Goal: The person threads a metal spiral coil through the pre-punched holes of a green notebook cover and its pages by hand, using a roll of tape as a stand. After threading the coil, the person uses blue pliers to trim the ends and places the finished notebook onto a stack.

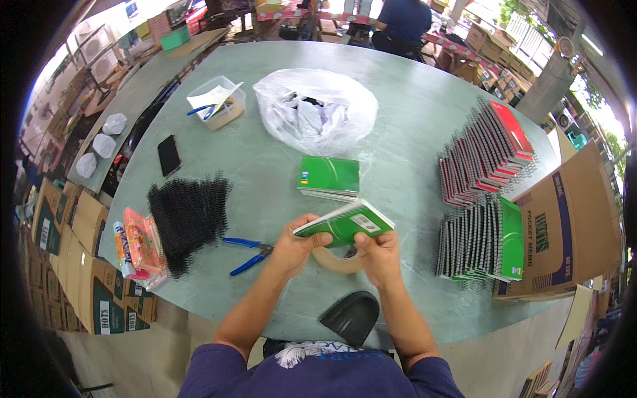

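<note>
Right, your left hand (296, 247) and right hand (377, 253) both pinch the green notebook (344, 223) above the table's (411, 119) near edge, over the tape roll (336, 261); pliers (249, 255) left, bare top beyond the green stack (330, 177).

**Your own body, as seen from the head camera**

You wear a dark navy short-sleeved shirt (318, 375). Its sleeves end above the elbows, so both forearms are bare. There is white print across the chest, partly folded and not readable from here. Your left hand (296, 247) and right hand (379, 255) are bare: no gloves. No watch, ring or band shows on either wrist or on the fingers. The shirt cloth looks plain, with no stripes or pattern apart from that chest print.
</note>
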